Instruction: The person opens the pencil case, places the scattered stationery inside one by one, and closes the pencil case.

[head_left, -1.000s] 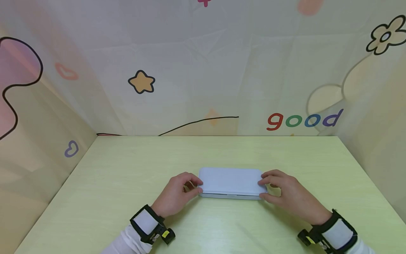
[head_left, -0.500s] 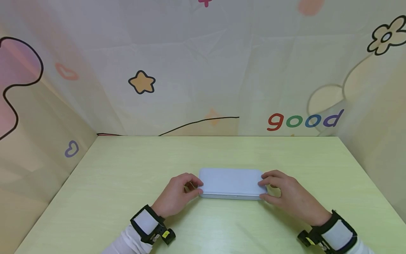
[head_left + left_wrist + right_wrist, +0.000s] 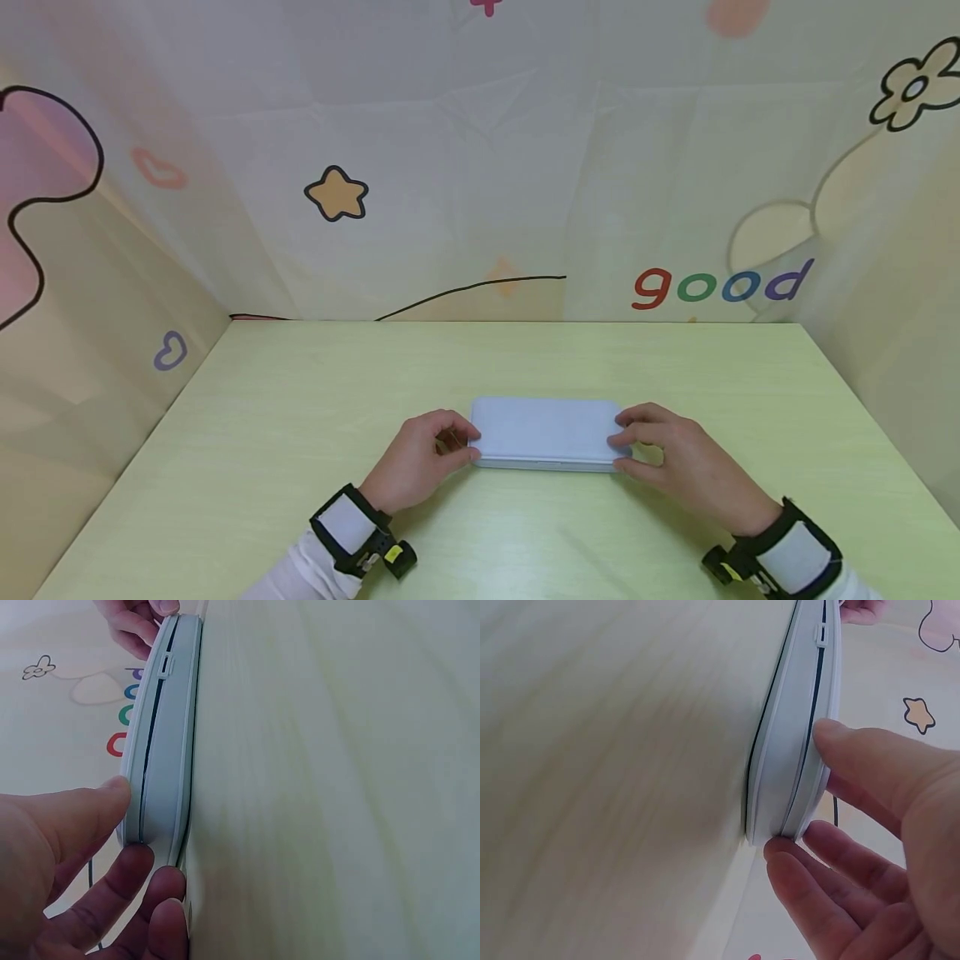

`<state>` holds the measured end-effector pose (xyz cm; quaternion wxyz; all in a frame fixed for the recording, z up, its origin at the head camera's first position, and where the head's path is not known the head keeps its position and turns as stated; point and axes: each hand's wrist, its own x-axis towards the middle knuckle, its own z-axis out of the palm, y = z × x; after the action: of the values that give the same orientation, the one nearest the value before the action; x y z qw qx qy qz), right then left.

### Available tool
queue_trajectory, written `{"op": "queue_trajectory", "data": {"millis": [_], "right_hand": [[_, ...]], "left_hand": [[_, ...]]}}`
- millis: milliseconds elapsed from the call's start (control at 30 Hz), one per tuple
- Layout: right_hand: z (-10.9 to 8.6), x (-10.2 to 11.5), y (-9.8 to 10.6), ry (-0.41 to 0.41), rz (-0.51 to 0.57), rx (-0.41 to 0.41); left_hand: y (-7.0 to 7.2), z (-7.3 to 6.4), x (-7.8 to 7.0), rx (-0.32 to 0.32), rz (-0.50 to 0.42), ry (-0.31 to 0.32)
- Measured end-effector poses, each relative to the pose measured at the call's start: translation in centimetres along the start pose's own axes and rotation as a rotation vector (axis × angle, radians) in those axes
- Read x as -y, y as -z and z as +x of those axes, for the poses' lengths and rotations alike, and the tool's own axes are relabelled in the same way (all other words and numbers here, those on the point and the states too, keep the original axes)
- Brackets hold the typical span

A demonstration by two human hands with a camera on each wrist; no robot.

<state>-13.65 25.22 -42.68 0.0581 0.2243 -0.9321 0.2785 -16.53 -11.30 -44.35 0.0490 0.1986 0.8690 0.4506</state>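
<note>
The left hand (image 3: 420, 460) grips the left end of a flat pale-blue case (image 3: 546, 433), thumb on the lid edge and fingers curled against the end, just below the middle of the head view. The right hand (image 3: 678, 462) does the same at the case's right end, thumb at the near corner and fingers bent over the top edge.

The case lies flat and closed on the light green table (image 3: 300, 417), long side across the frame, in the lower centre.

The wrist views show what the head view cannot — the seam. In the left wrist view the left thumb tip (image 3: 112, 796) presses right at the dark slit between lid and base of the case (image 3: 161, 772), the other fingers (image 3: 135, 881) tucked beside the end at lower left, and a small clasp (image 3: 166, 666) sits near the upper left, with the right hand's fingers (image 3: 139, 619) beyond it. In the right wrist view the right hand's thumb (image 3: 855, 754) rests on the seam of the case (image 3: 791, 765), while its fingers (image 3: 817, 885) lie curled at the case's corner at lower right.

Only the head view shows the printed backdrop (image 3: 487, 167) — a star, a flower, the word "good" (image 3: 722, 285) at right.
</note>
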Motion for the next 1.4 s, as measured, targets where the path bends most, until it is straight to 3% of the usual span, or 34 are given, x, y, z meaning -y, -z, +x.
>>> {"op": "queue_trajectory", "data": {"millis": [300,1067,1400], "right_hand": [[0.13,0.12,0.22,0.033,0.002,-0.005],[0.08,0.22,-0.01,0.031,-0.017,-0.021],[-0.1,0.36,0.01,0.017,-0.047,0.01]], "left_hand": [[0.02,0.08,-0.12,0.003,-0.008,-0.002],[0.08,-0.04,-0.03,-0.005,0.004,-0.009],[0.16,-0.15,-0.48,0.006,0.01,0.0]]}}
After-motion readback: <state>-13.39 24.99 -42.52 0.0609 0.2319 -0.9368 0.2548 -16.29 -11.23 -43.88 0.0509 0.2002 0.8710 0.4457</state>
